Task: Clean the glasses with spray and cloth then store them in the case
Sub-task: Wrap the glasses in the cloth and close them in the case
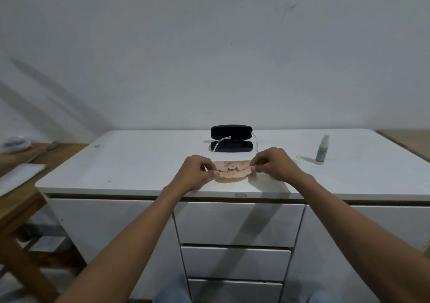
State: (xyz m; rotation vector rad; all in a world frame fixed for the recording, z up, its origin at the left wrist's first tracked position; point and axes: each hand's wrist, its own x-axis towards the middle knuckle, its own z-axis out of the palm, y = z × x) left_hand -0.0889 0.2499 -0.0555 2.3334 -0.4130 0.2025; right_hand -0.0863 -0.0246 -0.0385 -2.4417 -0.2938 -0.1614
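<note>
Clear-framed glasses [232, 160] hang just above the white desk, their temples pointing away toward the open black case [231, 138]. A peach cloth [230, 174] is folded along the lower front of the glasses. My left hand [197, 171] pinches the left end of cloth and frame. My right hand [271, 163] pinches the right end the same way. The small spray bottle [322, 149] stands upright to the right, apart from both hands.
The white desk [139, 163] has drawers [237, 226] below its front edge. A wooden table [21, 200] with a white sheet and a plastic-wrapped item stands to the left. A plain wall is behind.
</note>
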